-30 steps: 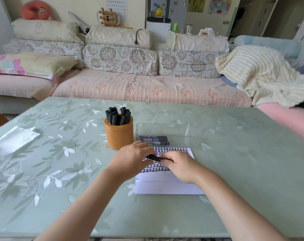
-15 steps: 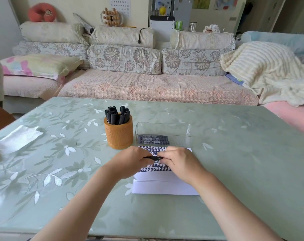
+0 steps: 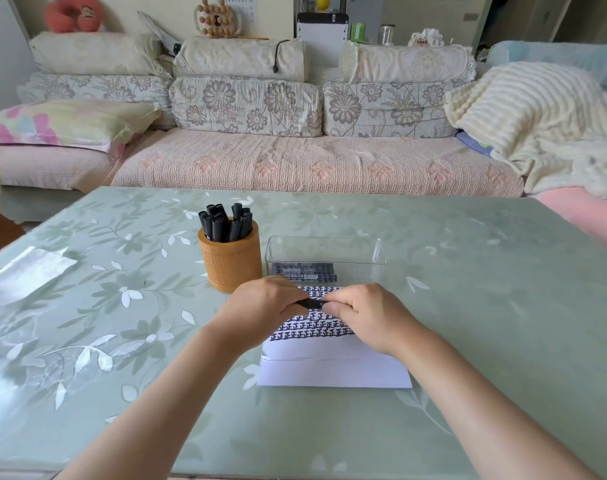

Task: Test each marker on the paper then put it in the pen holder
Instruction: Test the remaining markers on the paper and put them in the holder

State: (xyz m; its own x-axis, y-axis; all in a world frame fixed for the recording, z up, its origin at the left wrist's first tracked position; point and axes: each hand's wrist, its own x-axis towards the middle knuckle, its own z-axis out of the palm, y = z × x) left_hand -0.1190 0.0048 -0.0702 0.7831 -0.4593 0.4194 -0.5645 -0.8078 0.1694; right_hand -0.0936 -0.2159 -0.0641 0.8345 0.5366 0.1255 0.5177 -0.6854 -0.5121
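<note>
A living room with a floral sofa (image 3: pixel 295 168) lies behind the green leaf-patterned table (image 3: pixel 485 306) on which we work. At far left a pale crumpled sheet (image 3: pixel 25 271) lies apart from the task. Next comes the orange pen holder (image 3: pixel 230 261), upright and packed with black capped markers (image 3: pixel 226 221), which we take to be those already tested. It stands just beside the work, so each drop-in is short. The left hand (image 3: pixel 260 306) curls its fingers round one end of a black marker (image 3: pixel 312 303) held level above the paper (image 3: pixel 333 362). We judge this two-handed grip to serve the cap, though whether the cap goes on or comes off we cannot tell. Behind the hands a clear tray (image 3: pixel 378 251) touches the holder's right side and keeps a few untested markers (image 3: pixel 304 271) lying flat within reach. The paper bears rows of dark test strokes in its upper part, with white space below. The right hand (image 3: pixel 368 313) pinches the marker's other end, fingers curled.
</note>
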